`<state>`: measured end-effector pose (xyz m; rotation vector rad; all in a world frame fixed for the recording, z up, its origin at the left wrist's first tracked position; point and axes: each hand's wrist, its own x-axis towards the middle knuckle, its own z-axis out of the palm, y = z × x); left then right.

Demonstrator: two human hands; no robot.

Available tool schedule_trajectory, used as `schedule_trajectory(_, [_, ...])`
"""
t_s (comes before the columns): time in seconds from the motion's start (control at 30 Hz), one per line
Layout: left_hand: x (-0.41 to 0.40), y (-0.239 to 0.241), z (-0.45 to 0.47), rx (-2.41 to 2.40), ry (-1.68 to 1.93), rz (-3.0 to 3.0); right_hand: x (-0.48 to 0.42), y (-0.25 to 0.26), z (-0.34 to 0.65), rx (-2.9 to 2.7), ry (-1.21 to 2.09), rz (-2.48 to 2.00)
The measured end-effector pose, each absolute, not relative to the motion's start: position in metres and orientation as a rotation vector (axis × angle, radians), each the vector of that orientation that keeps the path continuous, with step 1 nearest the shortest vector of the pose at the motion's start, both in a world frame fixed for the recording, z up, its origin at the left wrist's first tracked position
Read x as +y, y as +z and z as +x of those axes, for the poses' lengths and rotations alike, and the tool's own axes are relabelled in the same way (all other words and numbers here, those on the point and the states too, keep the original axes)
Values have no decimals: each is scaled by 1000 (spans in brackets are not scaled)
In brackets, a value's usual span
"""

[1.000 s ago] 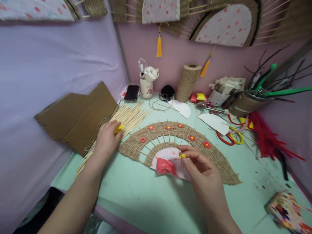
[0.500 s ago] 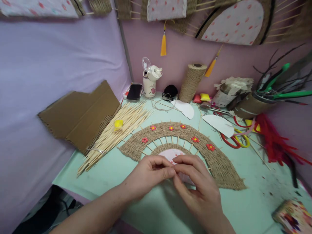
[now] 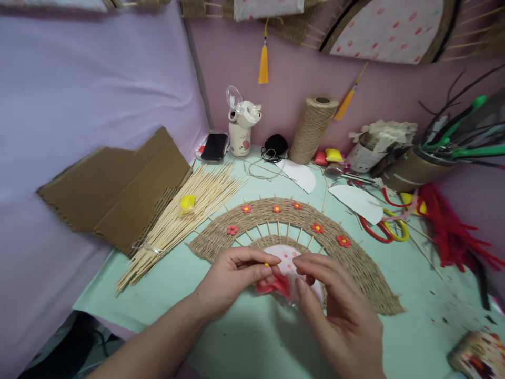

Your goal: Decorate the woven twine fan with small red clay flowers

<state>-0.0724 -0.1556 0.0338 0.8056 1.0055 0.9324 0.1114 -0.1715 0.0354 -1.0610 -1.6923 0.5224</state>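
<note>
My left hand (image 3: 236, 273) is closed in a pinch, with a tiny yellow clay piece (image 3: 267, 265) at its fingertips. To its right, my right hand (image 3: 339, 300) is open, thumb apart from the curled fingers, and I see nothing in it. Just below the left fingertips lies red clay in a clear wrapper (image 3: 276, 285), partly hidden by them. Both hands are over the lower middle of a woven twine fan (image 3: 209, 237). Along its band sit several red clay flowers (image 3: 317, 228); most have yellow centres, but the leftmost flower (image 3: 232, 230) shows none.
A bundle of thin sticks (image 3: 177, 226) with a yellow clay packet (image 3: 187, 203) on it lies left, beside cardboard (image 3: 118, 195). Behind the fan stand a twine spool (image 3: 313, 130) and a white bottle (image 3: 240, 138). Scissors (image 3: 376, 231) and a tool-filled pot (image 3: 414, 168) are right.
My right hand has come away from the left and opened to the right. The red clay packet and the yellow piece at the left fingertips now show. The view has shifted slightly.
</note>
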Motion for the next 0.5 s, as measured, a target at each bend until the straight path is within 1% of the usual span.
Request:
schedule_trajectory(0.3, [-154,28,-79,1019,1066,823,-170,34,109,-1745,514,-1086])
schedule_trajectory(0.5, [-155,30,-78,1074,1036,758,-168,33,109,-1746,473,-1089])
